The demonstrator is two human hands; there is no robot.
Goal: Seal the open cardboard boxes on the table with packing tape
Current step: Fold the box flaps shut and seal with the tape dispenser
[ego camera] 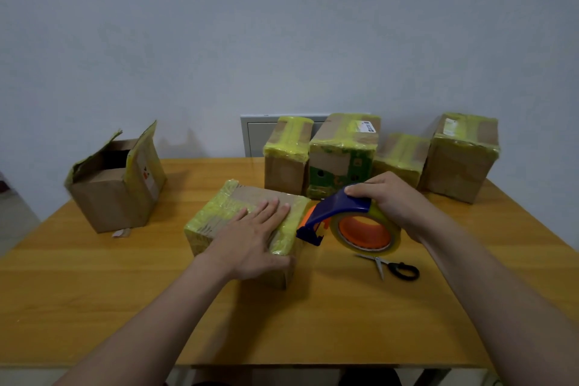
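Observation:
A low cardboard box (219, 216) with yellow tape over its closed top lies at the table's middle. My left hand (253, 238) lies flat on its top, fingers straight, thumb down the near right side. My right hand (388, 197) grips a blue tape dispenser (332, 213) holding a yellowish tape roll with an orange core (365, 233). The dispenser's blade end sits just off the box's right edge. An open cardboard box (116, 185) with raised flaps stands at the far left.
Several taped boxes (344, 153) stand in a row at the table's back right, against the wall. Black-handled scissors (391, 266) lie on the wooden table (313, 323) just in front of the tape roll. A grey panel is behind the boxes.

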